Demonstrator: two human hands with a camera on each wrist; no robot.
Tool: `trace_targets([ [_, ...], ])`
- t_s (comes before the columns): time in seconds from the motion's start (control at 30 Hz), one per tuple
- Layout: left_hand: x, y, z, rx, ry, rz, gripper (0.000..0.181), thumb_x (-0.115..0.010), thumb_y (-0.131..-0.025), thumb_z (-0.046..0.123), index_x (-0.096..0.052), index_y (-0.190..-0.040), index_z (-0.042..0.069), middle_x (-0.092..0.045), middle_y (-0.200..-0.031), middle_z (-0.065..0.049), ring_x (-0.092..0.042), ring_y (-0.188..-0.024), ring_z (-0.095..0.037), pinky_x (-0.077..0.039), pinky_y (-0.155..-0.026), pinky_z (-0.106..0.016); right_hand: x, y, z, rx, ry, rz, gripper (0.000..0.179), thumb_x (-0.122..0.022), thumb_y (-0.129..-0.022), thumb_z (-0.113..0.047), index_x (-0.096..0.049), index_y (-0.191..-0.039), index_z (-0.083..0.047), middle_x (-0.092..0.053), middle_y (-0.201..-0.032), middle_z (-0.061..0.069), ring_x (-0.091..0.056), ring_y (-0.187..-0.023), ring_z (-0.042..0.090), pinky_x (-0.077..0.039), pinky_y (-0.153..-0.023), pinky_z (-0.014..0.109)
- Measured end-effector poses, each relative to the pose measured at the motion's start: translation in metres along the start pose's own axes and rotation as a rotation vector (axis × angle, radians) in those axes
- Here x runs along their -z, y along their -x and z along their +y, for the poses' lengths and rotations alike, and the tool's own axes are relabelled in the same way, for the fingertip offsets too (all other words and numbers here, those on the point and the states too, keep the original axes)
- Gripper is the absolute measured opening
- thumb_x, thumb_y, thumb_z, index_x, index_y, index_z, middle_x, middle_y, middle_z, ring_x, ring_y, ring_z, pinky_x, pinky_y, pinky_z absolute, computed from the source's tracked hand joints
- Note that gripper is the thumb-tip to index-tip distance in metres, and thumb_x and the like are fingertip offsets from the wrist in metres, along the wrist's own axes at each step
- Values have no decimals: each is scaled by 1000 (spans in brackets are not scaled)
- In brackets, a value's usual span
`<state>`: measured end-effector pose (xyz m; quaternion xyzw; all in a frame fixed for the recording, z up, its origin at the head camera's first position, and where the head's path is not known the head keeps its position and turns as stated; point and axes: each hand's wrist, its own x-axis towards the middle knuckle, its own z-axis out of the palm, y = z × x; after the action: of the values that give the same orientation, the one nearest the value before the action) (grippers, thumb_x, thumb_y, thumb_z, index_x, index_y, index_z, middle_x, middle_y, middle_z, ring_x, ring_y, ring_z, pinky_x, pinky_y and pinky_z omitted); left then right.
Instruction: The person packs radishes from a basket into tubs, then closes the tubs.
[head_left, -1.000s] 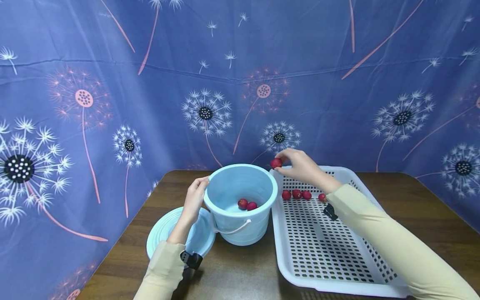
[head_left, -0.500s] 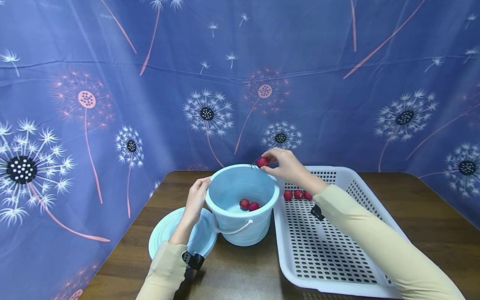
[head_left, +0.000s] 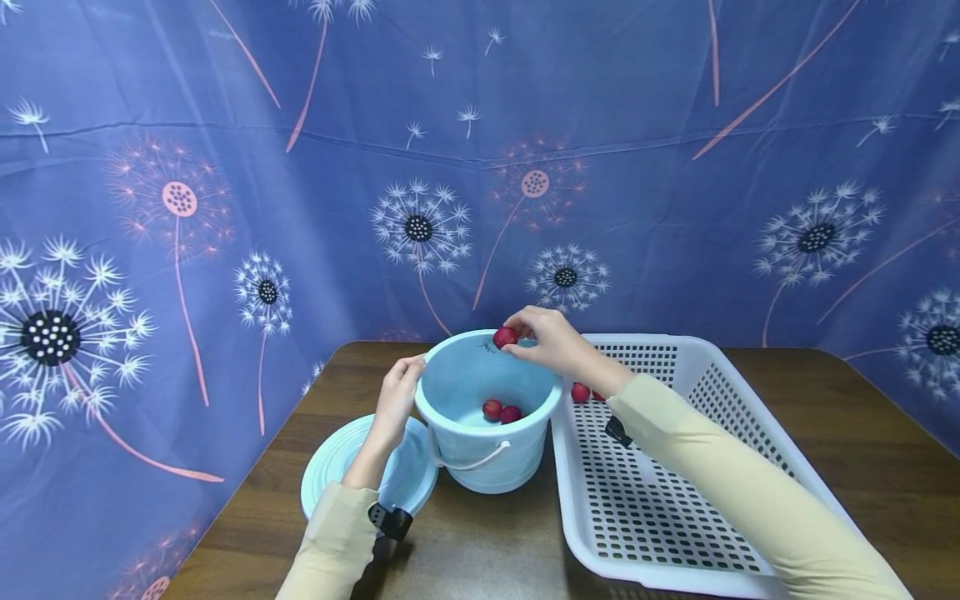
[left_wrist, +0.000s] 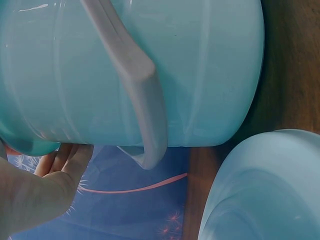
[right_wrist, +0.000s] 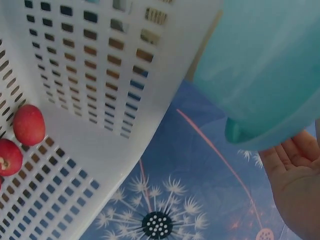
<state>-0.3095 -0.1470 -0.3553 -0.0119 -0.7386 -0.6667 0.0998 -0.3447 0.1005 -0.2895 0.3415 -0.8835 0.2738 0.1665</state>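
Observation:
Over the far right part of the light blue bucket's mouth, my right hand (head_left: 551,340) pinches a small red fruit (head_left: 506,337) between thumb and fingers. Thin dark strands show just beside that fruit. The bucket (head_left: 491,458) stands upright, with two more red fruits (head_left: 501,412) on its bottom. My left hand (head_left: 397,396) grips the bucket's left rim; in the left wrist view its fingers (left_wrist: 75,162) lie against the outer wall below the rim. In the right wrist view the bucket hides the held fruit and the fingertips of my right hand (right_wrist: 297,185).
A white perforated basket (head_left: 570,508) stands right of the bucket, with several red fruits (right_wrist: 29,125) inside, partly hidden by my right arm. Left of the bucket lies a round light blue lid (head_left: 322,467), under my left forearm. A patterned blue cloth (head_left: 480,167) hangs behind the wooden table (head_left: 480,550).
My right hand has carried the red fruit leftward from the basket's far left corner to above the bucket's mouth. The left hand stays at the bucket's rim.

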Motion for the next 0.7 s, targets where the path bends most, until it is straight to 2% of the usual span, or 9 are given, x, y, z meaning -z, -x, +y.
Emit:
trace_targets([
  [0.23,-1,-1,0,8,9,-7,36,-43,-98,25,-53,-121,0,-56,-124,-17,-52,-114,-26,-42,-91,-32,-10,-1,-4,55,27,-24,28,-73,-81,-16,-65,-105,-2,-64,-95,8,-62,-85,20,-53,-75,32],
  [0.47,0,-1,-1,2,7,-5,36,-43,-98,26,-53,-121,0,-55,-125,-17,-52,-115,-27,-43,-91,-33,-19,-3,-8,42,-2,-70,26,-73,-82,-16,-65,-103,-3,-63,-95,7,-64,-89,25,-53,-77,36],
  [0.7,0,-2,-2,2,6,-4,37,-42,-99,27,-53,-122,0,-56,-125,-17,-53,-114,-27,-42,-91,-33,-27,-7,-12,62,17,-90,24,-72,-82,-18,-66,-102,-6,-63,-94,4,-62,-87,17,-52,-76,30],
])
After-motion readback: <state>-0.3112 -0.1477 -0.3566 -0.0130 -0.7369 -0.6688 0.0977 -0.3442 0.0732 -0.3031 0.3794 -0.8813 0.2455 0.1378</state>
